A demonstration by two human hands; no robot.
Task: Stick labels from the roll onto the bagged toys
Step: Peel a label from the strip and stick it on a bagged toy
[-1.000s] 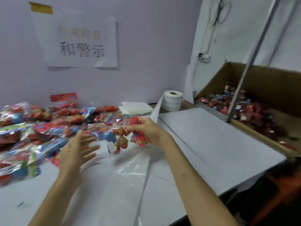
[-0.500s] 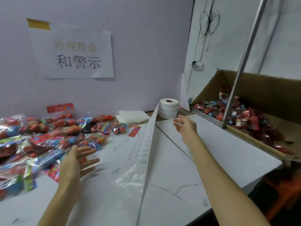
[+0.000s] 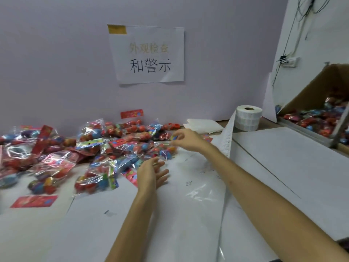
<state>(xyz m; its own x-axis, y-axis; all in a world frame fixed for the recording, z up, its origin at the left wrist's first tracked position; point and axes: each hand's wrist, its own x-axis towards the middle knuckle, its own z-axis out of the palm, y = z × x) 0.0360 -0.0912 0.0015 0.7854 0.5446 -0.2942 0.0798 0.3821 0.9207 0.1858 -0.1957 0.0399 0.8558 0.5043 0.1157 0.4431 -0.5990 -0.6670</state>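
Note:
A heap of clear bagged toys (image 3: 120,146) with red and blue balls covers the left of the white table (image 3: 283,167). My right hand (image 3: 188,139) reaches over the heap's right edge, thumb and fingers pinching the colourful header of one bagged toy (image 3: 173,138). My left hand (image 3: 151,173) hovers just in front of the heap, fingers straight, holding nothing. The white label roll (image 3: 248,118) stands at the back by the wall. Its strip (image 3: 227,138) runs down past my right forearm towards the table's front edge.
A cardboard box (image 3: 311,91) full of bagged toys lies tipped at the right behind a metal bar. Folded white sheets (image 3: 204,125) lie next to the roll. A red card (image 3: 34,201) and a clear plastic sheet (image 3: 204,193) lie on the table. A paper notice (image 3: 149,53) hangs on the wall.
My right hand let go of the bag it held a second ago, passed by the label strip, and has swung left onto the heap. The view has turned left. My left hand stays open.

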